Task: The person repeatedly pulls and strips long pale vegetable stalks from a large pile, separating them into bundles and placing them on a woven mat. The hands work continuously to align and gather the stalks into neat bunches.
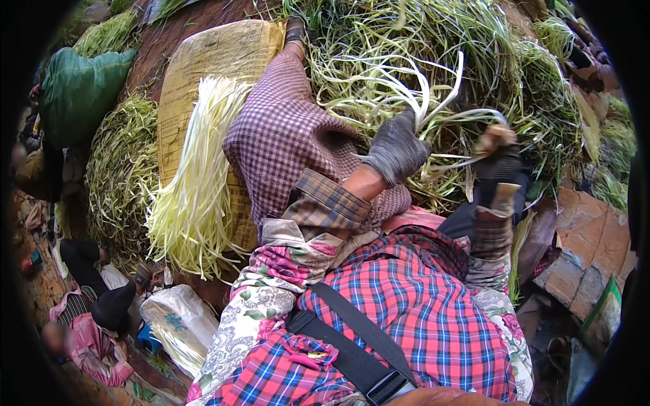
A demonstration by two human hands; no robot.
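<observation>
My left hand (398,144), in a dark grey glove, grips the pale ends of several long, thin leafy stalks (419,96) over a large heap of green leafy stalks (457,35). Close by on the right, my right hand (497,147) is blurred; it wears a dark glove with bare fingertips, which are bent at a pale stalk. Whether those fingers hold the stalk cannot be made out. To the left, a neat bundle of pale yellow-white stalks (203,177) lies on a yellow woven sack (177,91), beside my leg in checked cloth.
A tangled green heap (124,177) lies left of the yellow sack, below a full green sack (81,96). At lower left, a person in pink (94,350) is near a white sack (180,309) with pale stalks. Flattened cardboard (584,248) lies at right.
</observation>
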